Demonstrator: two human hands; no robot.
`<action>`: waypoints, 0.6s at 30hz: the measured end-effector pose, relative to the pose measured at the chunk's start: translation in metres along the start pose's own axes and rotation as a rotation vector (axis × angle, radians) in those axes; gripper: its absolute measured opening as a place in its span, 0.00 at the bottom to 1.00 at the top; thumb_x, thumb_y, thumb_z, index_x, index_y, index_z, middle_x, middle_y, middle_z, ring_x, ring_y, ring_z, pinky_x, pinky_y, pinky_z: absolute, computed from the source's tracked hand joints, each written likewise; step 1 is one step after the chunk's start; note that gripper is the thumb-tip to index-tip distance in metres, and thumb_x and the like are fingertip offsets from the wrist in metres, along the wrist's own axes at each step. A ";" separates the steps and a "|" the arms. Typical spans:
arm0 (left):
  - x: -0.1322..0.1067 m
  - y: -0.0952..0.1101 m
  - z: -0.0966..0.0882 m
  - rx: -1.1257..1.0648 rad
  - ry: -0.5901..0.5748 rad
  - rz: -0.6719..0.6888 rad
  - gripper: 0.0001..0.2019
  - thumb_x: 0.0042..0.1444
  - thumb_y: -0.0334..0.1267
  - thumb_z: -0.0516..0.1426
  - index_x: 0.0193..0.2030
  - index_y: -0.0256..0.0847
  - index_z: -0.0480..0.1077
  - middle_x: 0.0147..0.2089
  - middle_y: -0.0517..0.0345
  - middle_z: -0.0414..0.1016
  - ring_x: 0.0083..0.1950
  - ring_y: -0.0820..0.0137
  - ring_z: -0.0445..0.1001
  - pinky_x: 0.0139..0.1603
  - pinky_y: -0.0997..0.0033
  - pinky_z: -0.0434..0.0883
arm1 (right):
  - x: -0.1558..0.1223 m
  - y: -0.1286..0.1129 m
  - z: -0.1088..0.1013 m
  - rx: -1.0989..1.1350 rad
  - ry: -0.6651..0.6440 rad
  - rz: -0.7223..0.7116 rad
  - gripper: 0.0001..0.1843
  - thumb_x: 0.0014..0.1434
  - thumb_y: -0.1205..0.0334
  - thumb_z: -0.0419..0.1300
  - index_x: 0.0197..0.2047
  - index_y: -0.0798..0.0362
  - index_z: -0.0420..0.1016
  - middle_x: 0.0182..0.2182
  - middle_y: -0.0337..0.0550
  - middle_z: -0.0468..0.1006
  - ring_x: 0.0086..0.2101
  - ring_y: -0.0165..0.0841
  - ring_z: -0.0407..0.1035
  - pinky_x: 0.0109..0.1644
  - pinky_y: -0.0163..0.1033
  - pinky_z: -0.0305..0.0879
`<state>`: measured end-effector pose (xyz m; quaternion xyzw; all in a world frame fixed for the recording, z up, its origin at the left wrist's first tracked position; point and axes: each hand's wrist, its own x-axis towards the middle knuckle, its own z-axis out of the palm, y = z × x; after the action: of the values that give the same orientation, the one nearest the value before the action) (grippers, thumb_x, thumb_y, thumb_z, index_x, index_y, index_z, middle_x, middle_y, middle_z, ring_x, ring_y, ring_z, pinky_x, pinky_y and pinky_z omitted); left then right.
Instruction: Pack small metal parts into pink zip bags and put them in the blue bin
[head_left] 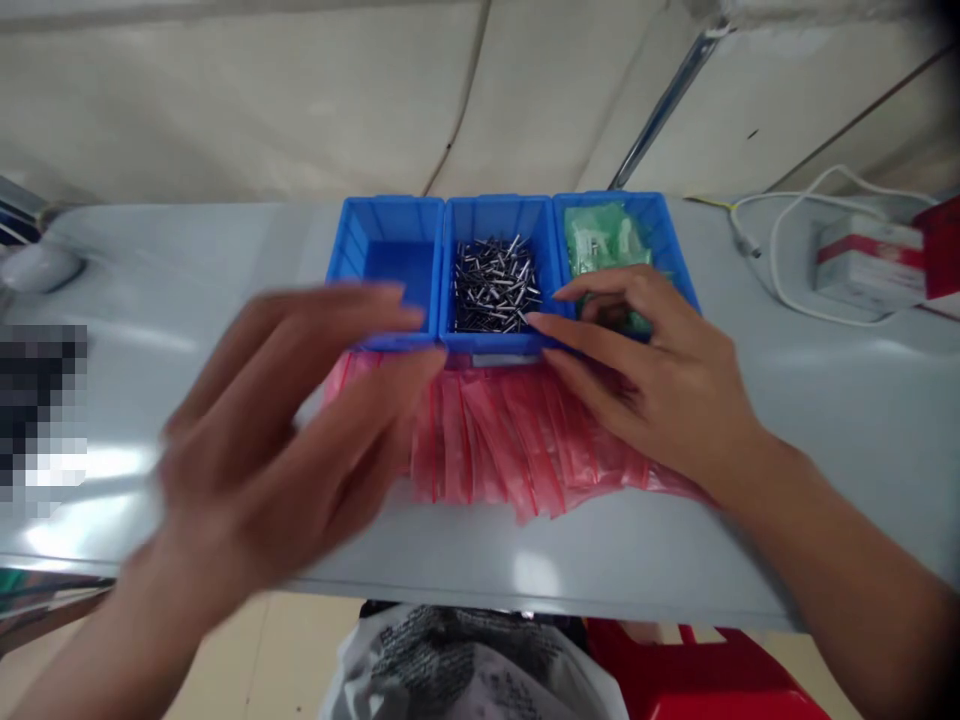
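Though blurred, the left hand (277, 450) looks open and empty; open right hand (660, 390) over green plastic packets (600, 240) in a blue plastic bin (664, 225), beside a blue bin (495, 215) of dark metal pins (495, 285).

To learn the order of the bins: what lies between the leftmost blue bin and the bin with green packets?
A third blue bin holding small metal pins stands there, touching both, as the head view shows.
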<state>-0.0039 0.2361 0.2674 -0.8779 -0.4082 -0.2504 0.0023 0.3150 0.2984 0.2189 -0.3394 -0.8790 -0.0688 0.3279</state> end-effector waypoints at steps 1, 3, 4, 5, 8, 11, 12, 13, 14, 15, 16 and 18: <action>0.021 -0.014 0.005 0.056 -0.004 0.054 0.20 0.76 0.35 0.59 0.72 0.41 0.72 0.77 0.46 0.72 0.81 0.51 0.70 0.79 0.42 0.77 | 0.000 0.000 0.001 -0.003 -0.016 0.008 0.20 0.71 0.68 0.68 0.63 0.46 0.81 0.59 0.56 0.83 0.48 0.42 0.81 0.52 0.53 0.85; 0.055 -0.038 0.019 0.142 -0.074 0.174 0.21 0.80 0.35 0.52 0.75 0.36 0.68 0.79 0.42 0.70 0.83 0.50 0.69 0.80 0.39 0.77 | 0.000 -0.001 0.003 -0.006 -0.025 0.039 0.17 0.73 0.67 0.66 0.62 0.42 0.82 0.58 0.51 0.83 0.47 0.39 0.81 0.49 0.50 0.84; 0.065 -0.049 0.026 0.130 -0.146 0.201 0.22 0.82 0.39 0.50 0.75 0.34 0.67 0.80 0.40 0.69 0.85 0.48 0.67 0.80 0.34 0.76 | 0.000 -0.002 0.003 0.011 -0.030 0.072 0.15 0.74 0.66 0.66 0.60 0.40 0.82 0.56 0.48 0.84 0.45 0.38 0.81 0.46 0.48 0.83; 0.071 -0.058 0.032 0.107 -0.178 0.220 0.23 0.83 0.44 0.48 0.74 0.35 0.70 0.79 0.41 0.71 0.85 0.47 0.66 0.80 0.33 0.77 | 0.001 -0.002 0.003 0.043 -0.032 0.115 0.14 0.75 0.64 0.66 0.59 0.39 0.82 0.53 0.45 0.84 0.44 0.37 0.80 0.44 0.46 0.83; 0.069 -0.072 0.041 0.012 -0.239 0.247 0.25 0.81 0.54 0.50 0.72 0.40 0.72 0.81 0.43 0.71 0.86 0.50 0.64 0.84 0.36 0.75 | 0.003 -0.003 0.003 0.196 -0.030 0.279 0.08 0.76 0.59 0.66 0.54 0.36 0.85 0.44 0.40 0.84 0.42 0.36 0.80 0.42 0.44 0.83; 0.056 -0.074 0.040 -0.037 -0.191 0.263 0.26 0.80 0.50 0.55 0.77 0.42 0.66 0.84 0.42 0.65 0.87 0.53 0.62 0.85 0.39 0.74 | 0.006 -0.005 0.002 0.329 -0.018 0.415 0.07 0.76 0.54 0.65 0.51 0.36 0.86 0.41 0.39 0.82 0.42 0.38 0.79 0.43 0.47 0.83; 0.053 -0.073 0.041 -0.046 -0.174 0.267 0.25 0.80 0.46 0.56 0.78 0.42 0.65 0.84 0.43 0.66 0.87 0.55 0.62 0.85 0.41 0.74 | 0.006 -0.006 0.002 0.347 -0.020 0.438 0.06 0.76 0.53 0.65 0.50 0.36 0.86 0.41 0.39 0.82 0.42 0.38 0.79 0.44 0.48 0.83; 0.052 -0.072 0.042 -0.053 -0.158 0.272 0.24 0.80 0.43 0.56 0.77 0.42 0.66 0.83 0.43 0.67 0.86 0.55 0.63 0.85 0.43 0.74 | 0.007 -0.007 0.002 0.354 -0.020 0.451 0.06 0.75 0.52 0.66 0.50 0.36 0.86 0.41 0.39 0.82 0.42 0.39 0.79 0.45 0.49 0.83; 0.052 -0.072 0.043 -0.056 -0.142 0.277 0.23 0.80 0.41 0.57 0.77 0.41 0.66 0.83 0.43 0.68 0.86 0.55 0.63 0.85 0.45 0.74 | 0.007 -0.007 0.002 0.353 -0.019 0.459 0.05 0.75 0.52 0.67 0.50 0.36 0.86 0.40 0.39 0.82 0.41 0.39 0.78 0.45 0.50 0.83; 0.053 -0.073 0.046 -0.056 -0.125 0.287 0.23 0.79 0.41 0.58 0.76 0.39 0.68 0.82 0.42 0.69 0.86 0.55 0.64 0.84 0.47 0.75 | 0.007 -0.008 0.002 0.346 -0.024 0.462 0.05 0.74 0.52 0.68 0.50 0.36 0.86 0.40 0.39 0.82 0.41 0.39 0.78 0.46 0.50 0.83; 0.056 -0.075 0.048 -0.051 -0.114 0.295 0.23 0.78 0.40 0.59 0.75 0.38 0.69 0.81 0.41 0.70 0.85 0.55 0.65 0.84 0.48 0.75 | 0.007 -0.008 0.001 0.335 -0.031 0.458 0.05 0.74 0.53 0.68 0.51 0.36 0.86 0.40 0.39 0.83 0.41 0.39 0.78 0.46 0.50 0.83; 0.059 -0.078 0.048 -0.040 -0.101 0.302 0.24 0.77 0.40 0.61 0.74 0.36 0.69 0.80 0.40 0.71 0.85 0.55 0.66 0.85 0.51 0.75 | 0.007 -0.009 0.000 0.303 -0.040 0.427 0.06 0.74 0.53 0.68 0.52 0.38 0.86 0.41 0.40 0.84 0.41 0.39 0.78 0.44 0.49 0.82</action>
<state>-0.0066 0.3400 0.2357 -0.9407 -0.2660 -0.2106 0.0019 0.3051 0.2956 0.2238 -0.4656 -0.7940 0.1411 0.3645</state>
